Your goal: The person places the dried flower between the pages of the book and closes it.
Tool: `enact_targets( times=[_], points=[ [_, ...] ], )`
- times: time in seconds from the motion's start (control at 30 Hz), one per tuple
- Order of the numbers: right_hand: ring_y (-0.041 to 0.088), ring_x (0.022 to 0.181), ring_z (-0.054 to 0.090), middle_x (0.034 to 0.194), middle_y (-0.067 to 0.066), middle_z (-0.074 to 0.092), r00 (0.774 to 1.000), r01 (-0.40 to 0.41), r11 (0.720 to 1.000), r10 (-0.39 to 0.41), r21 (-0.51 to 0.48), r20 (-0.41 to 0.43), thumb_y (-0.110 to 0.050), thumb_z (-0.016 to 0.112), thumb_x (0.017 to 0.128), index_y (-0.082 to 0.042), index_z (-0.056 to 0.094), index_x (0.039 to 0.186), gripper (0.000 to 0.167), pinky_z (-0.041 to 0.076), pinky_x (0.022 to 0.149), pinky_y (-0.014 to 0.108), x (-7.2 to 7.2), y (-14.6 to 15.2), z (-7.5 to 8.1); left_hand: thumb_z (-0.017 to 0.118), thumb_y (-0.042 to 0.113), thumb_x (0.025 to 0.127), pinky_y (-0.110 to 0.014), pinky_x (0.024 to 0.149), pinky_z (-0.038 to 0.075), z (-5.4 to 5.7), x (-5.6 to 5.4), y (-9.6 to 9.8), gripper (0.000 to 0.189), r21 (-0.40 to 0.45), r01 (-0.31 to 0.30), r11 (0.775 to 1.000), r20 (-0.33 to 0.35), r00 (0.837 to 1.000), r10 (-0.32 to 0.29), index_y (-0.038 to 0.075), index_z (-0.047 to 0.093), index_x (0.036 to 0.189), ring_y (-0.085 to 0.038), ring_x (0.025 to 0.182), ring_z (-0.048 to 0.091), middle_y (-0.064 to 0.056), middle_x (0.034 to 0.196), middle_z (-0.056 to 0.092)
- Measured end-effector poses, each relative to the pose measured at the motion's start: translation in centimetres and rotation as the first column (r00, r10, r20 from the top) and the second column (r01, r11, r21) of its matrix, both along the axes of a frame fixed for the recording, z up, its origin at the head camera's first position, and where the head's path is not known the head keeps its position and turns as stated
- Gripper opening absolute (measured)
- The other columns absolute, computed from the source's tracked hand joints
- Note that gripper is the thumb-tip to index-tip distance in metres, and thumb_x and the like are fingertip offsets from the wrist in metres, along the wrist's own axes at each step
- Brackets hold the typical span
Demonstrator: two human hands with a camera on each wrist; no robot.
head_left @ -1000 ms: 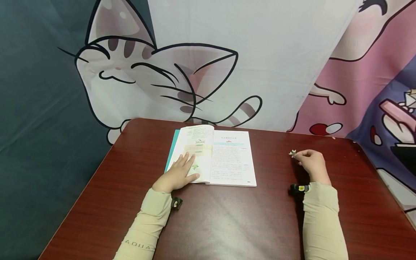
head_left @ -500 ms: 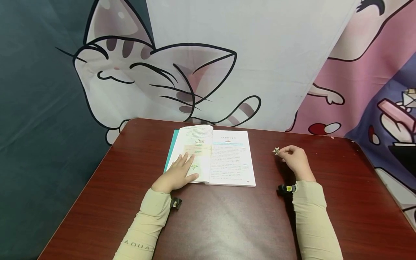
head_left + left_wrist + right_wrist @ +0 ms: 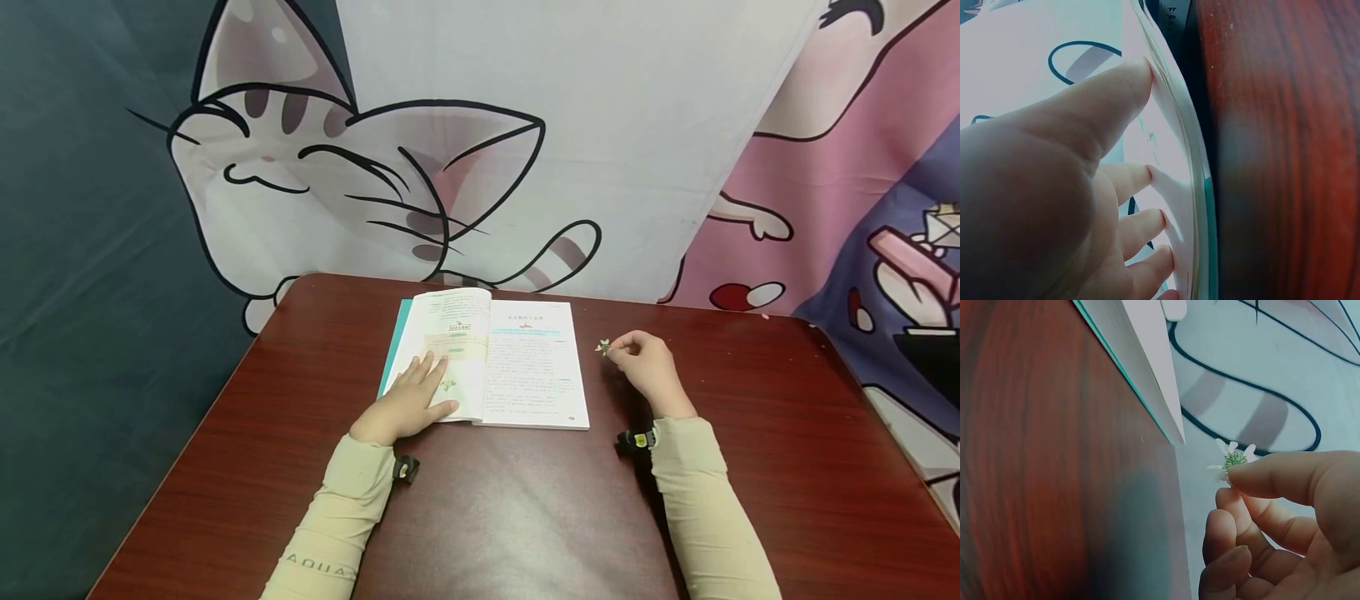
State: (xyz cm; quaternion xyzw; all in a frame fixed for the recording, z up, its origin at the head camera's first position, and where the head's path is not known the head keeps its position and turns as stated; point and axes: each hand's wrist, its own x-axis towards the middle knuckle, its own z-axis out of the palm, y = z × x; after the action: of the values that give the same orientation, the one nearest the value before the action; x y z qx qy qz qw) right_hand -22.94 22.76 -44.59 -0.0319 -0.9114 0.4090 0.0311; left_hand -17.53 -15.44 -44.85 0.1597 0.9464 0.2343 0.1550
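Note:
An open book point(image 3: 528, 367) with printed pages and a teal cover edge lies on the table. My left hand point(image 3: 405, 404) rests on its left page with the fingers spread and straight; in the left wrist view the fingertips point(image 3: 1155, 219) press the page. To the right of the book, my right hand point(image 3: 647, 371) pinches a small flower point(image 3: 603, 347) between thumb and fingers. In the right wrist view the flower point(image 3: 1233, 461) shows white petals and a green centre, and the other fingers curl below it. The flower is held apart from the book.
The dark red wooden table point(image 3: 495, 517) reaches out on all sides of the book. Behind its far edge hangs a cloth backdrop point(image 3: 637, 150) with cartoon animals. A black wrist camera point(image 3: 633, 442) sits on the right wrist, another wrist camera point(image 3: 406, 469) on the left.
My right hand has moved left across the table, bringing the flower closer to the book's right edge. The left hand has stayed on the left page.

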Motion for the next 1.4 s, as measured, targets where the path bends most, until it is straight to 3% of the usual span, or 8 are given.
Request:
enact_targets(
  times=[0.43,0.87,1.13,1.4],
  points=[
    [0.020,0.068,0.057,0.079,0.009,0.064,0.996,-0.089,0.993,0.087,-0.077,-0.033,-0.007,0.065,0.092,-0.001,0.067,0.092,0.007,0.048,0.059,0.027,0.4,-4.5,-0.3,0.056,0.038,0.104,-0.063,0.120,0.012,0.0,0.1,0.0,0.077,0.017,-0.002,1.000,-0.001,1.000,0.002,0.002,0.020,0.161,-0.046,0.153,0.004,-0.027,0.166,0.011],
    [0.017,0.064,0.057,0.078,0.006,0.063,0.962,-0.261,0.947,0.272,-0.189,0.033,-0.006,0.068,0.092,-0.003,0.068,0.091,0.004,0.048,0.055,0.027,-0.3,-9.5,-0.9,0.057,0.037,0.104,-0.060,0.121,0.013,0.0,0.3,0.0,0.076,0.014,-0.002,1.000,-0.013,1.000,0.002,0.001,0.022,0.161,-0.048,0.152,0.006,-0.027,0.165,0.013],
    [0.014,0.064,0.058,0.079,0.004,0.064,0.939,-0.325,0.941,0.333,-0.089,0.087,-0.010,0.069,0.094,-0.005,0.068,0.091,0.006,0.048,0.060,0.026,-1.4,-11.6,-1.1,0.058,0.036,0.103,-0.062,0.120,0.014,-0.1,0.3,0.0,0.075,0.023,0.001,1.000,-0.021,1.000,-0.001,-0.001,0.024,0.159,-0.050,0.151,0.009,-0.030,0.164,0.015],
    [0.016,0.067,0.057,0.080,0.004,0.062,0.935,-0.311,0.950,0.308,-0.009,0.175,-0.015,0.069,0.096,-0.009,0.069,0.089,0.009,0.046,0.061,0.028,-2.2,-12.7,-1.0,0.058,0.036,0.103,-0.063,0.120,0.014,-0.1,0.3,0.0,0.075,0.036,0.000,0.999,-0.019,1.000,0.001,-0.002,0.024,0.159,-0.050,0.151,0.010,-0.030,0.164,0.015]
  ],
)
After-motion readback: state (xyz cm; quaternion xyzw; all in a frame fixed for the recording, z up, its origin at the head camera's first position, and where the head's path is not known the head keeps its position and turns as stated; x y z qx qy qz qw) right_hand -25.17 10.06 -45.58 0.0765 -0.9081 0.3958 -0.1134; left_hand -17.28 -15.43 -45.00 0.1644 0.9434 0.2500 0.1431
